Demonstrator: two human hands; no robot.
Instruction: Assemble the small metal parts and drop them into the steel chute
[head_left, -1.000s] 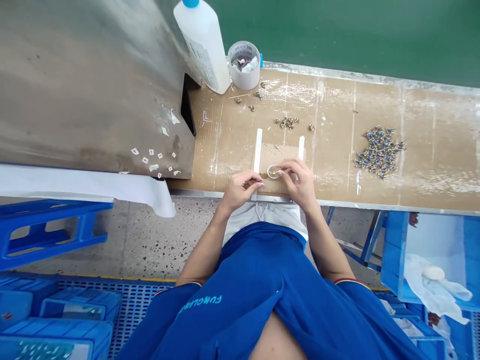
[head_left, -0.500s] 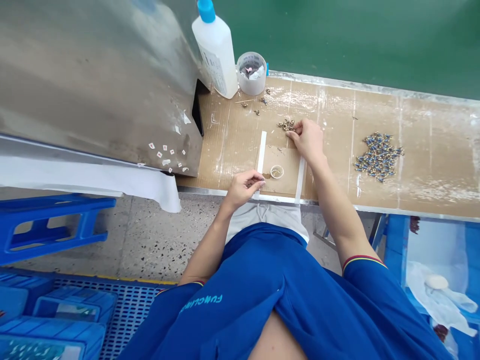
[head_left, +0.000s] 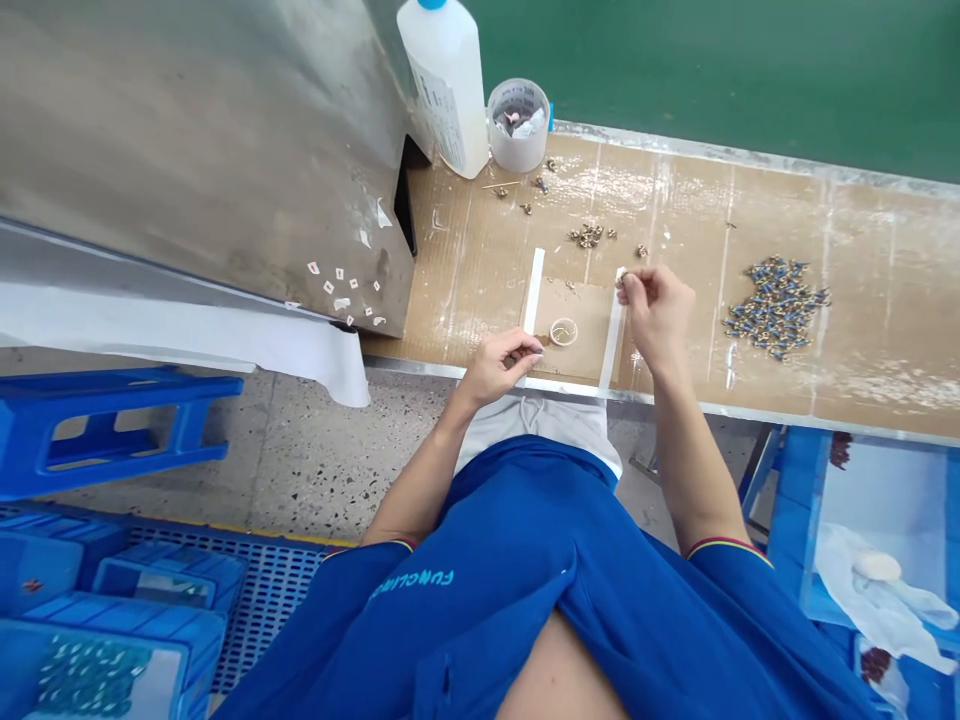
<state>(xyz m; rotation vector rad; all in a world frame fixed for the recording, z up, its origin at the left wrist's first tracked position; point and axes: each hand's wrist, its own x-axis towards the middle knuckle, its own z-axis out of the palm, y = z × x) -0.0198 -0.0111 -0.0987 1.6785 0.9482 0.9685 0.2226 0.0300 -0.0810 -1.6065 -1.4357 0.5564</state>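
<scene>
Brass fitting point(head_left: 622, 281) pinched by right hand point(head_left: 656, 310); clear cup point(head_left: 518, 128) holds scraps.

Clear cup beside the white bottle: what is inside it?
The clear cup holds a crumpled white wad and a small pink piece over something dark. Whatever lies under the wad is covered.

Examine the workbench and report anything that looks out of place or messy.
White scraps cling unevenly to the metal panel, and a few loose metal parts lie scattered near the cup, apart from the main pile. Nothing looks damaged.
</scene>
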